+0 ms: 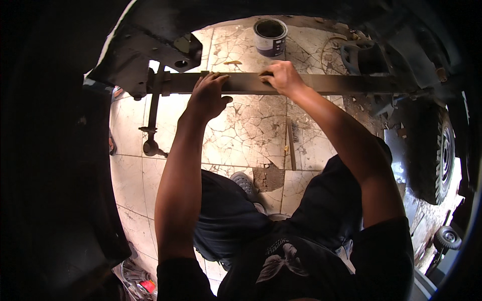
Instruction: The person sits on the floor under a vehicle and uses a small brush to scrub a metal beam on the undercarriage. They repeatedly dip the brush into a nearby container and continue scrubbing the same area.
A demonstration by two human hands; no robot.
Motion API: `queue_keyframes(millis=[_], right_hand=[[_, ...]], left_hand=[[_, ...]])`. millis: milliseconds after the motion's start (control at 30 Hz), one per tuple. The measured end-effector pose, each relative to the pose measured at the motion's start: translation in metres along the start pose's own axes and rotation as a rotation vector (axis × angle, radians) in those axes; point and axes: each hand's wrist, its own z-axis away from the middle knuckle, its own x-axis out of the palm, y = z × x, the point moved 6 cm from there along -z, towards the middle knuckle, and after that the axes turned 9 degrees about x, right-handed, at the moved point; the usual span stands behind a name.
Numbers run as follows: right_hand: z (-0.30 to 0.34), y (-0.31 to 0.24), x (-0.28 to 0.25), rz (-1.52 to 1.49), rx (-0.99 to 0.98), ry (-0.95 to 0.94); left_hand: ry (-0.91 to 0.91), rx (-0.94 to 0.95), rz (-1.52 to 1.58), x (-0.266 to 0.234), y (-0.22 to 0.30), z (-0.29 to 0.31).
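A long dark metal beam (331, 84) runs crosswise in front of me beneath a dark vehicle frame. On its left part lies my left hand (208, 93), fingers stretched over the metal and thumb held apart below. My right hand (285, 79) is at the middle of the beam with its fingers curled in. Something small and dark may be between those fingertips, but I cannot make it out. Left of my left hand, a metal rod with a ball-shaped end (150, 146) hangs down from the beam.
Behind the beam stands an open paint can (270, 44) on the cracked tile floor (241, 130). A narrow strip (291, 145) lies between my knees. At right are a large tyre (444, 155) and a small wheel (448, 237). Dark frame parts (135, 55) surround me.
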Motion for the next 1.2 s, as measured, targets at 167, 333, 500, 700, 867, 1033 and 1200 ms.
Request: queue_keyframes(millis=[167,333,500,700,867,1033,1200], right_hand=[[-0.026,-0.025,0.022,-0.062,0.001,0.074],[-0.009,-0.019,0.021,-0.068,0.063,0.026],[0.034,-0.008,0.004,-0.007,0.163,-0.065],[0.031,-0.009,0.003,0.021,0.133,-0.024],[-0.014,-0.019,0.017,0.006,0.092,0.101],[-0.024,-0.021,0.023,-0.064,0.139,0.068],[0.022,-0.015,0.006,-0.028,0.198,-0.039]], left_hand=[[0.145,-0.049,0.128,-0.03,-0.004,0.017],[0.105,-0.033,0.164,-0.029,-0.003,0.02],[0.122,-0.027,0.057,-0.021,0.0,-0.003],[0.081,0.036,-0.088,0.006,0.014,-0.013],[0.102,-0.073,0.073,-0.024,0.002,0.008],[0.119,-0.061,0.074,-0.023,-0.017,0.016],[-0.017,-0.193,-0.081,-0.018,-0.016,0.001]])
